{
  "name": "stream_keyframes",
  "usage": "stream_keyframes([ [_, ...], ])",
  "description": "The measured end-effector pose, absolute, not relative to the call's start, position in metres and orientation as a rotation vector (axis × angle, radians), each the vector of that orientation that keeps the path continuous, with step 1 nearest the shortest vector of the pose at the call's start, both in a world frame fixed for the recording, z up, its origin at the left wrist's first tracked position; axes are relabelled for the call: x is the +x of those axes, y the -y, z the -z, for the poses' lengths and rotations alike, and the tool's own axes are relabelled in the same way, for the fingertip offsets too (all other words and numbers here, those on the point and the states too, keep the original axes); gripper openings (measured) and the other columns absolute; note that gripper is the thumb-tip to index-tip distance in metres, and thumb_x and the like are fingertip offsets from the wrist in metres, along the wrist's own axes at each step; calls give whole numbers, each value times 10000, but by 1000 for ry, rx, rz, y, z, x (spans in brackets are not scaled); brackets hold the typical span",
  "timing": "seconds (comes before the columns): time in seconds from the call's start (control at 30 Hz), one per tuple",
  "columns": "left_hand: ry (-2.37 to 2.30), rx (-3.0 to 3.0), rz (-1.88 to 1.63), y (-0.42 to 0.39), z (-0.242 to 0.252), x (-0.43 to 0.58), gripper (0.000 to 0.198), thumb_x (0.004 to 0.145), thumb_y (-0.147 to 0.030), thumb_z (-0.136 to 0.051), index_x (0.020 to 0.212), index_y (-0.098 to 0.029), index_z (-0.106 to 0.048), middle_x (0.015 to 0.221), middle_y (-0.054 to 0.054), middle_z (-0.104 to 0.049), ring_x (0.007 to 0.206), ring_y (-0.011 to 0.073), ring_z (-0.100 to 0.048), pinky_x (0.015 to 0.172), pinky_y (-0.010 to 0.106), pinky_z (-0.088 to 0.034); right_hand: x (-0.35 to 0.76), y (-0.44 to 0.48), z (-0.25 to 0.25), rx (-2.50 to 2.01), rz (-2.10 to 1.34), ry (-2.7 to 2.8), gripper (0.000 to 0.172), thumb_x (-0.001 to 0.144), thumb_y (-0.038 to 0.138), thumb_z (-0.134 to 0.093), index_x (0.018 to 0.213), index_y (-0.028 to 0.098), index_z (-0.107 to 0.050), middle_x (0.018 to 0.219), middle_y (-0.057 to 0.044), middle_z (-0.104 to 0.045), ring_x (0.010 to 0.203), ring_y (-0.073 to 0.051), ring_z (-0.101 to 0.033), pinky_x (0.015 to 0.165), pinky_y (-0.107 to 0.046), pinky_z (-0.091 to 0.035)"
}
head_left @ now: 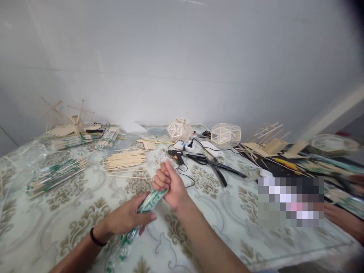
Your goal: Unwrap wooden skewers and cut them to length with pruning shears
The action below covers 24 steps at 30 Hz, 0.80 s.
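Observation:
Between my hands is a bundle of paper-wrapped chopsticks in white and green printed wrapping, slanting from lower left to upper right. My left hand, with a dark band at the wrist, grips its middle, thumb on top. Around the upper end my right hand is closed, its fingers curled. Clear plastic with green print trails below my left hand toward the table's near side. Beyond my hands lies a pile of bare wooden sticks. A black glue gun rests just past my right hand.
Wrapped chopstick bundles lie left on the patterned tablecloth. Large black scissors, a power strip and cables sit ahead. Stick-built frames stand behind. At right, another person's arm reaches in beside a blurred-out patch.

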State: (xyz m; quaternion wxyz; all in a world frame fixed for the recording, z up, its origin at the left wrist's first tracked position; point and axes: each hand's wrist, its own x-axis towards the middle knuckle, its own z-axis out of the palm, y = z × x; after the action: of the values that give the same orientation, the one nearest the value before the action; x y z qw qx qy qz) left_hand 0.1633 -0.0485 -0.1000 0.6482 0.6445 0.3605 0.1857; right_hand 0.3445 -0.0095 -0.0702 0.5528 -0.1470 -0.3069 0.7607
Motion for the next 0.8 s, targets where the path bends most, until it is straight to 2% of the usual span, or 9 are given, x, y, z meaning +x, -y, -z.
stream_keyframes([
  [0.1,-744,1415,-385,47,98,160,679,823,-462,-815,1380,-195,-533,894,54,-747,651,175,-671,618,272,-507,360,0,69,-439,-1733,611,616,837,513,-780,627,236,-273,457,135,-182,430,-65,-40,384,-198,-143],
  [0.17,-672,1426,-458,46,98,158,893,808,-472,-836,1553,-258,-391,1139,116,-742,858,231,-722,763,340,-557,366,-4,70,-495,-1712,564,614,847,497,-771,636,242,-255,454,142,-162,435,-69,-14,375,-194,-119],
  [0.3,-753,1426,-763,41,107,155,629,1009,-593,-505,1570,-329,-402,1492,135,-546,1246,291,-608,1049,473,-494,363,1,68,-461,-1809,560,634,822,484,-800,649,244,-239,448,148,-160,439,-67,3,366,-187,-96],
  [0.37,-835,1540,-893,38,118,156,538,1051,-529,-436,1555,-345,-426,1504,133,-515,1220,288,-610,1031,483,-511,359,7,66,-382,-1880,581,642,800,478,-824,658,244,-244,458,147,-177,440,-64,-3,365,-187,-99],
  [0.47,-887,1905,-1074,35,136,161,612,974,-460,-628,1550,-376,-441,1520,134,-450,1212,297,-578,1023,473,-520,352,12,66,-337,-1880,583,638,815,482,-813,662,242,-242,472,141,-180,441,-65,-17,370,-184,-110],
  [0.57,-981,2115,-1269,38,138,166,810,656,-532,-919,1393,-356,-632,1403,123,-495,1218,360,-529,1008,518,-519,342,10,73,-410,-1772,519,631,865,536,-750,652,240,-234,467,138,-154,440,-69,-23,377,-193,-119],
  [0.63,-992,2189,-1241,45,126,166,665,557,-532,-969,1158,-322,-779,1385,116,-519,1250,392,-507,1072,553,-464,335,6,81,-468,-1708,472,630,878,594,-712,646,237,-247,461,139,-143,438,-70,-30,381,-202,-123],
  [0.73,-720,2079,-980,55,99,159,167,773,-400,-875,825,-261,-797,1306,112,-643,1288,374,-538,1147,535,-396,324,2,92,-537,-1654,453,627,879,666,-672,647,234,-281,461,139,-143,439,-71,-48,397,-207,-146],
  [0.8,-578,1807,-1025,58,85,155,183,888,-387,-764,783,-248,-712,979,86,-736,1083,315,-642,1093,525,-430,318,2,95,-562,-1653,458,631,868,693,-669,646,232,-300,461,138,-151,440,-71,-56,409,-211,-147],
])
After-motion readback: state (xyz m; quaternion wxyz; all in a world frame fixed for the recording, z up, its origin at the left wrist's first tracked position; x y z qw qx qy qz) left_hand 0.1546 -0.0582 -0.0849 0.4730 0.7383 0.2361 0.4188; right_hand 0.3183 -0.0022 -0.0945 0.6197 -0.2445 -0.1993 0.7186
